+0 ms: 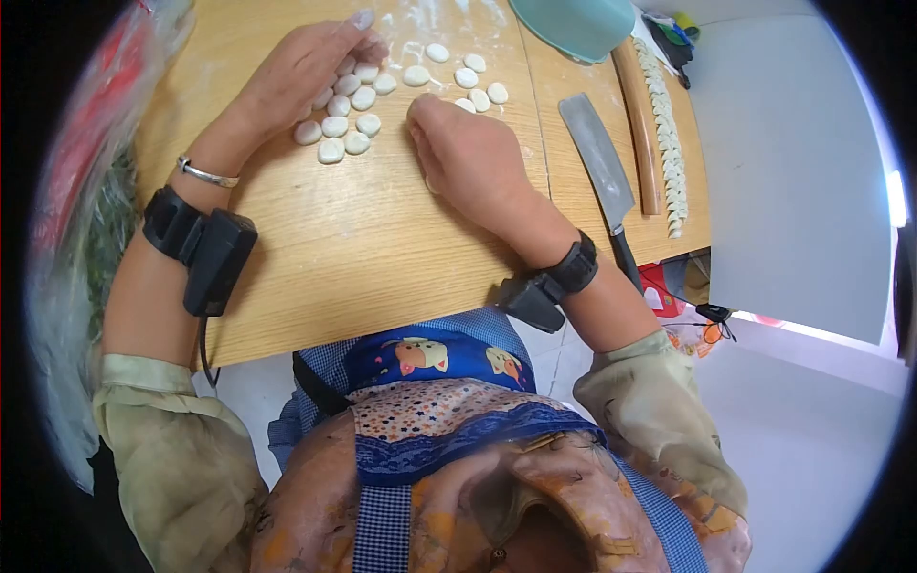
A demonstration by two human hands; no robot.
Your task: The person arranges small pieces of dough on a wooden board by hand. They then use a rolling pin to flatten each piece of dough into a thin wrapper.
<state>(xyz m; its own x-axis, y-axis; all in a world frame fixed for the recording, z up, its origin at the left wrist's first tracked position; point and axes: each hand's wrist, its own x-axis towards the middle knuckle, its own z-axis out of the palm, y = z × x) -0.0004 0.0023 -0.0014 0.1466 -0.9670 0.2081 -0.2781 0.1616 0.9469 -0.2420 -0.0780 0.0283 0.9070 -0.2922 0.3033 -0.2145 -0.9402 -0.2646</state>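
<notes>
Small flattened rounds of white dough (363,98) lie in a loose cluster on the floured wooden table. My left hand (308,74) arches over the cluster's upper left side, its fingers loosely bent and partly hidden, with dough rounds beneath and beside it. To the right of the cluster, my right hand (470,153) rests low by the tabletop with its fingers curled in. Whatever may lie under or inside that hand is out of sight. More dough rounds (479,99) sit just beyond its knuckles, one partly covered by the hand.
A cleaver (599,158) lies at the right, its handle over the table's edge. Beyond it are a wooden rolling pin (638,124) and a row of shaped dough pieces (664,143). A teal bowl (578,27) stands at the back. Plastic bags (95,162) hang along the left side.
</notes>
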